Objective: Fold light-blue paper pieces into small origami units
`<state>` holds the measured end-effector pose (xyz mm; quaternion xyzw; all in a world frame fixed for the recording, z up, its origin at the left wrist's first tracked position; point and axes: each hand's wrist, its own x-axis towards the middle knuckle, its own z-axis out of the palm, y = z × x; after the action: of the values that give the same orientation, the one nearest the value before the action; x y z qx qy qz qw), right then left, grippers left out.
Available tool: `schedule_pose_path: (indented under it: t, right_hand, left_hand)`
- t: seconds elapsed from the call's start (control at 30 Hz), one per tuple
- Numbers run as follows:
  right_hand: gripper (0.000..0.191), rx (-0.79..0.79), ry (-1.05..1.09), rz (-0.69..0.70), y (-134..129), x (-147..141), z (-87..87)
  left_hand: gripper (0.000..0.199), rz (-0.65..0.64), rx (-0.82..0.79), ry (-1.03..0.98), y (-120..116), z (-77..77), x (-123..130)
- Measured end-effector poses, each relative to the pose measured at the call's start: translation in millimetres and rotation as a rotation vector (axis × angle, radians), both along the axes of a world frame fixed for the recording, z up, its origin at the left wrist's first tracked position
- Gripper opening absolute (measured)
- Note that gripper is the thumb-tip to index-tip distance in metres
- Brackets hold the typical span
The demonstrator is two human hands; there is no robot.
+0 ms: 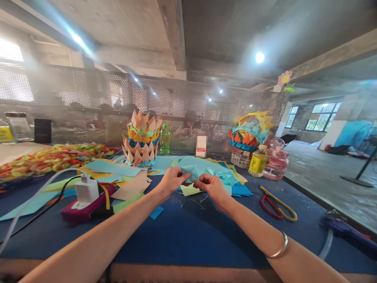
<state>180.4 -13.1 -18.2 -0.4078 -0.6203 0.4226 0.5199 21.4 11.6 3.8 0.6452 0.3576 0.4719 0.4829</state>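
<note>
Between my two hands is a light blue piece of folded paper (192,172), held up over the dark blue table top. My left hand (173,181) pinches its left side with thumb and fingers. At the lower right edge, my right hand (212,188) has its fingers closed on the same paper. Just behind lie loose light blue paper sheets (167,162) and a heap of small folded light blue pieces (225,177). Below my hands, a few thin wire-like bits (194,203) lie on the table (188,236).
At left stand a purple power strip (85,204) with a white charger and a pile of colourful folded paper (59,157). Paper baskets (141,139) stand behind. Scissors (277,204), a yellow-labelled bottle (258,161), a pink jug (276,163) and a blue corded tool (350,232) lie right.
</note>
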Motion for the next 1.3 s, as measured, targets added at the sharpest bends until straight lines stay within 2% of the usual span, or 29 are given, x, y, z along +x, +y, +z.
schedule_pose_path:
  t: [0.17,0.3,0.4,0.53,0.77,0.9,1.1,1.3]
  right_hand:
    - [0.035,0.034,-0.076,0.027,0.5,0.4,-1.4]
    - [0.037,0.137,-0.174,-0.055,3.8,1.1,-4.6]
    - [0.038,0.182,-0.181,-0.105,7.6,2.5,-7.8]
    - [0.041,0.161,-0.180,-0.099,11.4,4.8,-11.1]
    - [0.038,0.146,-0.133,-0.109,8.2,6.6,-5.5]
    - [0.034,0.152,-0.115,-0.150,7.5,5.6,-4.2]
    - [0.037,0.192,-0.141,-0.227,10.7,5.8,-6.2]
    - [0.033,0.164,-0.147,-0.185,7.8,3.6,-4.2]
  left_hand:
    - [0.010,0.036,0.051,0.064,2.9,-0.3,-1.2]
    - [0.009,-0.009,0.051,0.138,-0.2,1.7,0.2]
    - [0.009,-0.048,0.006,0.155,-4.5,3.1,1.2]
    - [0.012,-0.082,-0.101,0.118,-8.2,4.1,0.8]
    - [0.027,-0.175,-0.248,-0.017,-8.5,3.3,-0.4]
    - [0.033,-0.156,-0.277,0.017,-9.4,4.1,-1.5]
    - [0.039,-0.113,-0.207,0.135,-7.7,1.0,0.1]
    - [0.036,-0.052,-0.107,0.195,-4.7,-2.6,2.9]
